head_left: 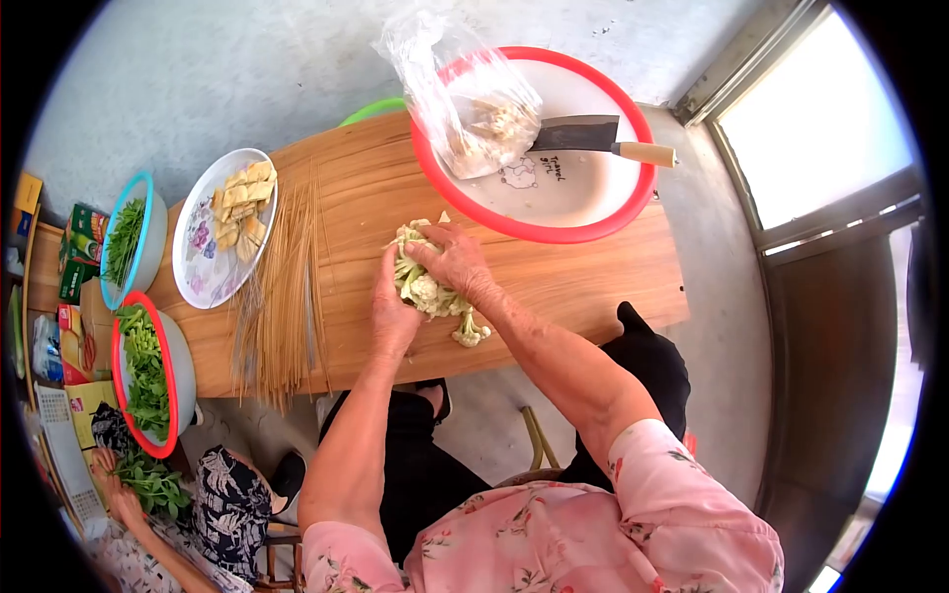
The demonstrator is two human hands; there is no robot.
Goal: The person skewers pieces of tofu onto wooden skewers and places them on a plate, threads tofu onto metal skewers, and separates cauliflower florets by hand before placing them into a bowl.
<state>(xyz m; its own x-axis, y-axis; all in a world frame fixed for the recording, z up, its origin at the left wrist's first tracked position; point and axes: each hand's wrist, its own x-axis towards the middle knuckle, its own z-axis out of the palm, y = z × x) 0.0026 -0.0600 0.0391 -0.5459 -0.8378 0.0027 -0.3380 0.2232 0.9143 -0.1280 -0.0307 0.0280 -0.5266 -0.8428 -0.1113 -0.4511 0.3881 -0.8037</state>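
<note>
A pile of pale cauliflower florets (425, 291) sits on the wooden table in front of me. My left hand (391, 308) is closed against the pile's left side, its fingers pointing away from me and partly hidden. From the right, my right hand (457, 263) curls its fingers over the top of the same florets. One loose floret (472, 330) lies nearer the table's front edge, below my right wrist.
Beyond my hands, a red-rimmed basin (593, 208) holds a plastic bag (489, 124) and a cleaver (578, 134). Dry sticks (287, 296), a plate of yellow slices (203, 267) and bowls of greens (143, 371) are on the left. Another person's hand (119, 494) holds leafy greens.
</note>
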